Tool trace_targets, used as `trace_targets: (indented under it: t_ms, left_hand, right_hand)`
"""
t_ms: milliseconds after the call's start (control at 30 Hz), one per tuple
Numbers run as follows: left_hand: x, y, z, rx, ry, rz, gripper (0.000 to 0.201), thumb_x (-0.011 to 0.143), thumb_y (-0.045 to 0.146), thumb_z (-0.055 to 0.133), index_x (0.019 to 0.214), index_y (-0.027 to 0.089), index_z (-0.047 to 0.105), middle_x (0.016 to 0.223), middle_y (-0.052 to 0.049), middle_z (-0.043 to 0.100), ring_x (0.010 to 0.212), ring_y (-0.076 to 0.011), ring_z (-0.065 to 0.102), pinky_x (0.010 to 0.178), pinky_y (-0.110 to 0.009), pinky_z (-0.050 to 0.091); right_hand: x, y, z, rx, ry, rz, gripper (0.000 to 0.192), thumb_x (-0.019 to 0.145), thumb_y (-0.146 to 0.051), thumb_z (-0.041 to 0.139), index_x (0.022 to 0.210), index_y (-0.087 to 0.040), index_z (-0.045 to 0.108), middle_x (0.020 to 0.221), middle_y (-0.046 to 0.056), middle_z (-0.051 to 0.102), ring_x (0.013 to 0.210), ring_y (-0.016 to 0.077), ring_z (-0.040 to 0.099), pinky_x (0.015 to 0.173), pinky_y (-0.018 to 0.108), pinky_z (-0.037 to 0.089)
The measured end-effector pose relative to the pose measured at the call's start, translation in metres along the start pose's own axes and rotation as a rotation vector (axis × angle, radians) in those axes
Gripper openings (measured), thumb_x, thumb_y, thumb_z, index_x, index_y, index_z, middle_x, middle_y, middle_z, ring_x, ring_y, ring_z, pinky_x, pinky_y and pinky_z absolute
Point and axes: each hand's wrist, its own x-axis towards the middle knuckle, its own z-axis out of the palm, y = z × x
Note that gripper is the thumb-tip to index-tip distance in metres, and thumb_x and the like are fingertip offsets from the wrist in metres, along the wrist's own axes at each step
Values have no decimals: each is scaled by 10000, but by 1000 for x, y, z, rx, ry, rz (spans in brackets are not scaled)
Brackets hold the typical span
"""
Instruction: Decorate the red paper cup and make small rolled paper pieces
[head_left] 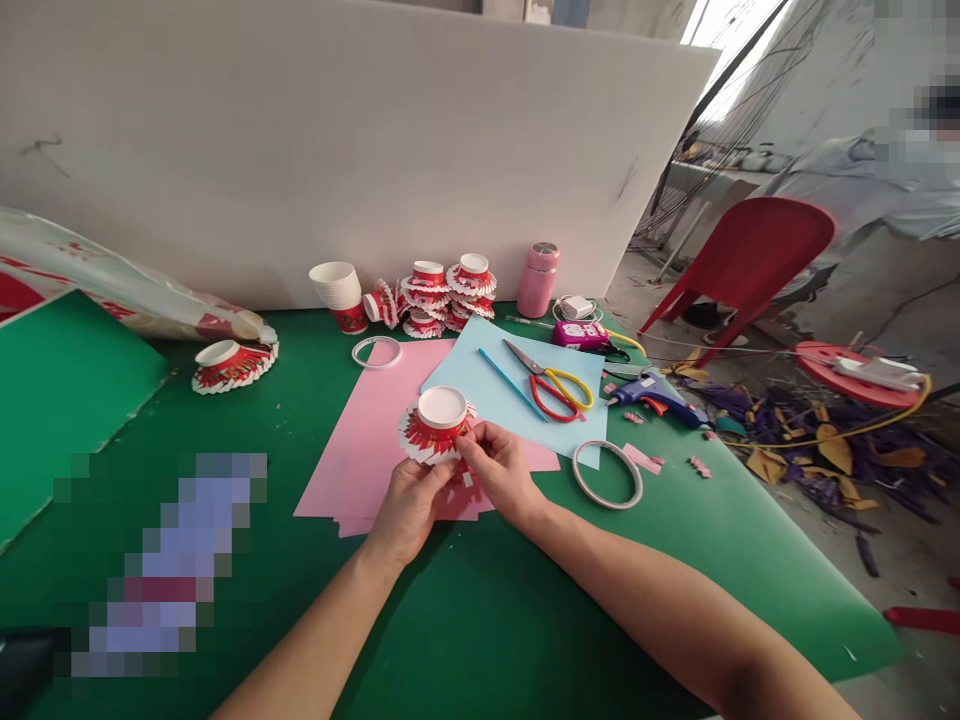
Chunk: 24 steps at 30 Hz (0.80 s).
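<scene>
Both hands are at a red-and-white paper cup [442, 408] that stands bottom up, its sides cut into strips that fan outward. My left hand [411, 505] pinches the near edge of the fanned strips. Against the same edge, the closed thumb and fingers of my right hand [501, 468] grip a strip. Fingertips partly hide the strips between the hands. Beneath lie pink paper sheets [360, 430] and a light blue sheet [469, 355]. On the blue sheet rest scissors [551, 385] with red and yellow handles and a blue pencil-like stick [511, 383].
Several cut cups [427, 290] are piled at the back beside a cup stack [339, 295] and a pink bottle [538, 280]. Tape rolls [607, 475] and a blue glue gun [660, 398] lie rightward. Another cut cup [234, 365] sits left. A red chair [742, 260] stands beyond the table.
</scene>
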Motion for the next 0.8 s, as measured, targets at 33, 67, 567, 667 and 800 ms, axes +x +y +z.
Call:
trace_targets:
  t_ms: [33, 67, 567, 667, 800]
  left_hand:
    - [0, 0, 0, 4, 3, 5, 136, 650, 227, 734, 770, 163, 732, 784, -42, 719, 679, -141, 606, 631, -247, 463]
    - [0, -1, -1, 7, 6, 11, 167, 653, 234, 734, 804, 162, 732, 817, -51, 723, 724, -155, 620, 662, -256, 471]
    - [1, -4, -6, 46, 23, 79, 328, 653, 253, 753, 970, 177, 712, 927, -64, 728, 938, -231, 627, 815, -336, 484]
    - [2, -6, -6, 47, 53, 84, 295, 647, 264, 756, 924, 168, 721, 901, -65, 730, 921, -231, 630, 806, -343, 483]
    - [3, -2, -3, 3, 100, 87, 283, 589, 255, 788, 849, 158, 731, 837, -60, 733, 886, -228, 638, 790, -340, 483]
  right_hand:
    - [0, -1, 0, 0, -5, 0, 351, 700, -490, 634, 613, -194, 468, 474, -63, 458, 427, 78, 424, 442, 220, 361]
    - [-1, -1, 0, 1, -12, -1, 347, 703, -486, 633, 616, -194, 467, 473, -62, 463, 426, 79, 426, 441, 221, 360]
    - [-1, 5, -1, 56, -35, 13, 345, 679, -479, 660, 632, -178, 499, 549, -24, 549, 504, 101, 503, 518, 240, 424]
    - [-1, 6, 0, 30, -32, -38, 338, 701, -476, 644, 628, -180, 497, 539, -34, 525, 492, 93, 479, 497, 230, 401]
    - [-2, 4, 0, -1, -55, -84, 320, 735, -457, 618, 642, -176, 497, 549, -36, 513, 496, 89, 469, 495, 225, 390]
